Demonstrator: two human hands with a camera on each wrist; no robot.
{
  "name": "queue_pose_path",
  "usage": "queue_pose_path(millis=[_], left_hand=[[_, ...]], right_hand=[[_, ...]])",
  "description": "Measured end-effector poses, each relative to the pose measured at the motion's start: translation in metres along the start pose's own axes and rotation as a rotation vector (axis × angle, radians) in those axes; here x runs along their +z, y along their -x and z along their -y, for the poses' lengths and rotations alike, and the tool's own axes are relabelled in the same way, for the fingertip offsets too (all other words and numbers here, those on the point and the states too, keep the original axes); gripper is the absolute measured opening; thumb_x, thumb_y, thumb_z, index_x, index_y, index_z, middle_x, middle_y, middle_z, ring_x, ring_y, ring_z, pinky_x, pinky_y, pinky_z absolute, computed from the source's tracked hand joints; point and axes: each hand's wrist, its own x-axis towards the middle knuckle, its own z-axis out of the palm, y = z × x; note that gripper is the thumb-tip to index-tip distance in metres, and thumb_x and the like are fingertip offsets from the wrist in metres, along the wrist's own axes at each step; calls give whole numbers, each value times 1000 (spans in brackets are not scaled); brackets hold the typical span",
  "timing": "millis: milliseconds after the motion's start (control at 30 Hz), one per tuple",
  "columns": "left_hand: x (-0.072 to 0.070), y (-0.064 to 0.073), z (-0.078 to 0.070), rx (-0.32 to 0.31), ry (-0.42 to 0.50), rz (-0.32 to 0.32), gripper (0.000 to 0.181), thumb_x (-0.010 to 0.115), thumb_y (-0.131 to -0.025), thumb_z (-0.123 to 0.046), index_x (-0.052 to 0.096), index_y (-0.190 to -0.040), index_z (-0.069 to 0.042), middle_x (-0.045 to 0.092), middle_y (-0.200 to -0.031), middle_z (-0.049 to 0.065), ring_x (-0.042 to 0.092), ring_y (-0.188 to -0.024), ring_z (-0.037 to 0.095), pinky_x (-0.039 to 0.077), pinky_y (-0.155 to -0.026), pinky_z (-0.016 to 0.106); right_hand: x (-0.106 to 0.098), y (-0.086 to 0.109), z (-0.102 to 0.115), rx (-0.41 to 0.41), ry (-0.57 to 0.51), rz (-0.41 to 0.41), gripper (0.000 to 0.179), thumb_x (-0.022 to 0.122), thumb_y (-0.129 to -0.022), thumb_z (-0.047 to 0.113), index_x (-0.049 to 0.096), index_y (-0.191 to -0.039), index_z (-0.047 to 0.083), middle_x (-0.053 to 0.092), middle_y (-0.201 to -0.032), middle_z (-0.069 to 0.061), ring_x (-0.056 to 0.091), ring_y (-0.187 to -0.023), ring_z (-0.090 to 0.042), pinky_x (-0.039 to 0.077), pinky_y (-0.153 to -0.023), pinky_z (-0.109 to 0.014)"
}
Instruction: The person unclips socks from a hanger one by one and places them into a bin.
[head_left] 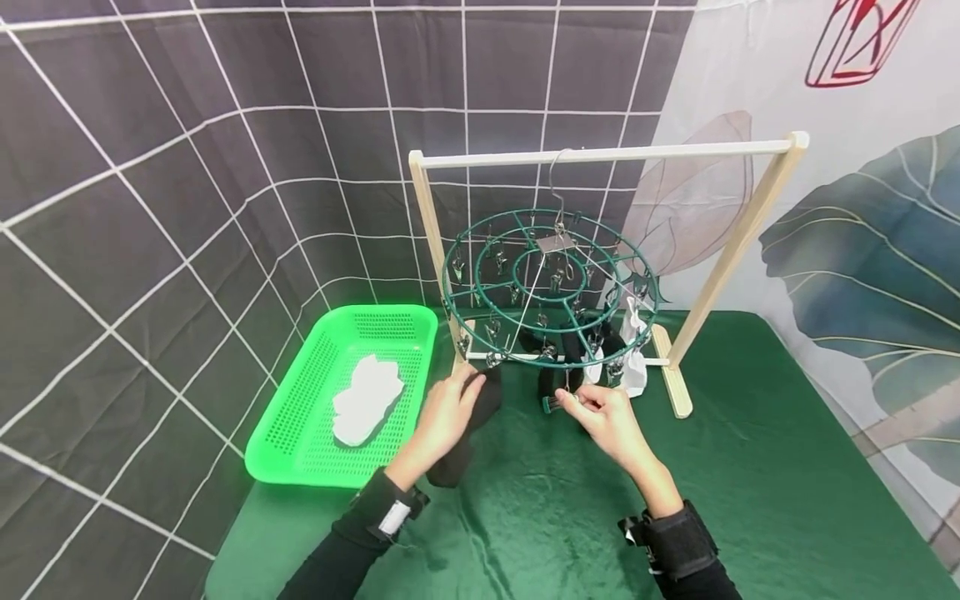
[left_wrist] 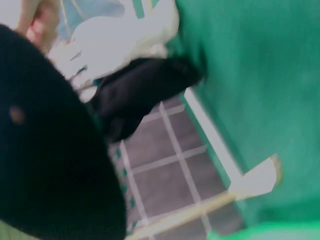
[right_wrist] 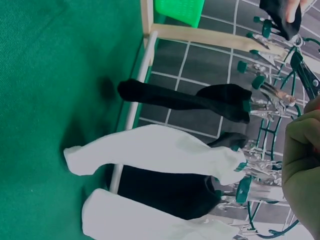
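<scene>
My left hand (head_left: 444, 415) grips a black sock (head_left: 453, 460), which droops below the fingers beside the basket. In the left wrist view a large dark shape fills the left side, blurred. My right hand (head_left: 609, 421) pinches a metal clip with green tips (head_left: 551, 405) at the near edge of a round green hanger (head_left: 527, 360). Closer up, in the right wrist view, the same clip (right_wrist: 304, 75) sits at the fingertips. From other clips hang black and white socks: a black sock (right_wrist: 175, 97), a white sock (right_wrist: 160, 150) and others beneath it.
The hanger hooks over the top bar of a wooden stand (head_left: 738, 242). To the left, a bright green basket (head_left: 262, 446) holds white cloth (head_left: 367, 400). Several unused clips dangle from the rings. A green cloth (head_left: 750, 467) covers the table; a gridded dark curtain (head_left: 150, 292) stands behind.
</scene>
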Motion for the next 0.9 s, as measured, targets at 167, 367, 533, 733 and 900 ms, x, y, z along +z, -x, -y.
queue_pose_path(millis=[167,367,533,733,900], left_hand=[[-27,-16,14,-36,-68,49,16,49,-99,-22,59,-99,-10,60,-77,6,57,-66,20,45,-56,32],[-58,-39,49,-147,-253,88,31,36,-103,-25,46,-119,0,57,-76,13,58,-65,28,47,-53,38],[-69,-51,92,-204,-369,200,47,32,-103,-18,30,-134,17,59,-96,34,62,-84,45,52,-71,51],[-55,-48,143,-282,-439,417,51,28,-103,-15,19,-137,22,55,-111,39,60,-98,47,50,-83,51],[-44,-37,178,-309,-543,495,53,39,-96,-4,20,-137,23,52,-118,39,59,-101,47,49,-86,52]], right_hand=[[-1,1,0,43,10,26,50,70,-85,13,32,-53,14,19,-54,14,17,-49,0,16,-43,-22],[0,0,1,81,19,45,50,70,-87,19,32,-54,15,18,-55,14,17,-50,-1,17,-45,-23],[1,-1,3,116,-14,46,50,71,-86,21,33,-54,16,19,-54,13,18,-49,-1,19,-45,-24],[2,-2,6,161,-47,76,49,71,-85,23,35,-54,15,20,-53,13,18,-49,-2,20,-45,-23],[2,-2,7,165,-45,86,47,72,-85,24,37,-55,16,20,-54,13,20,-49,-1,21,-46,-22]])
